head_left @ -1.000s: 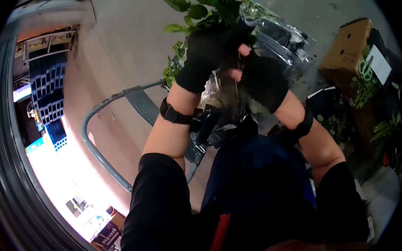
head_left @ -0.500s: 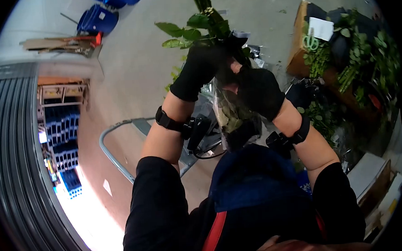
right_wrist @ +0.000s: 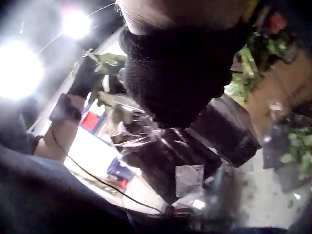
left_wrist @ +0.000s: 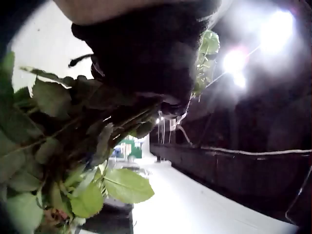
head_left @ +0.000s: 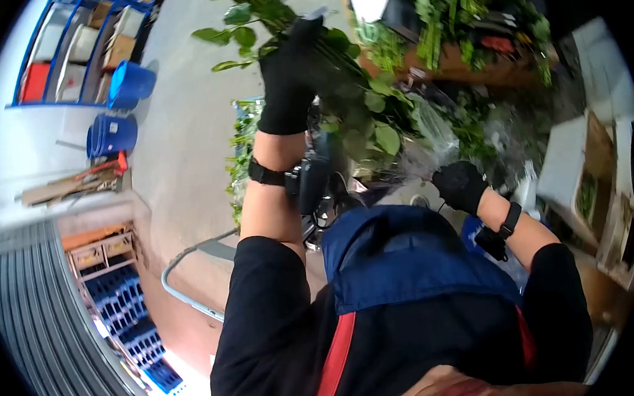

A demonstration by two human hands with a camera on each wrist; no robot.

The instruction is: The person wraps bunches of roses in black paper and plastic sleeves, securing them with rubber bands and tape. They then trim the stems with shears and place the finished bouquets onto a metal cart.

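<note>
My left hand [head_left: 286, 80], in a black fingerless glove, grips a bunch of leafy green stems [head_left: 266, 11] at the upper middle of the head view. Leaves [head_left: 384, 137] spread out below that hand, towards the right. In the left wrist view the same leaves [left_wrist: 124, 185] fan out beside the dark glove [left_wrist: 146, 53]. My right hand [head_left: 461, 187], gloved too, is lower and to the right, fingers curled on crinkled plastic wrap [head_left: 402, 172]. The right wrist view has clear and dark plastic wrap [right_wrist: 226, 131] bunched under the right hand [right_wrist: 175, 78]; its fingertips are hidden.
A cardboard box [head_left: 461, 69] at the top right bears cut greenery [head_left: 429, 17], scissors [head_left: 371, 33] and white paper [head_left: 370, 6]. A grey tubular frame [head_left: 183, 268] stands at left. Blue bins [head_left: 113, 134] line the far wall; wooden crates [head_left: 584, 174] are at right.
Both hands were together on the bunch; the right hand has come away down and to the right, drawing out the plastic wrap. The left hand still holds the stems. The head view has swung right.
</note>
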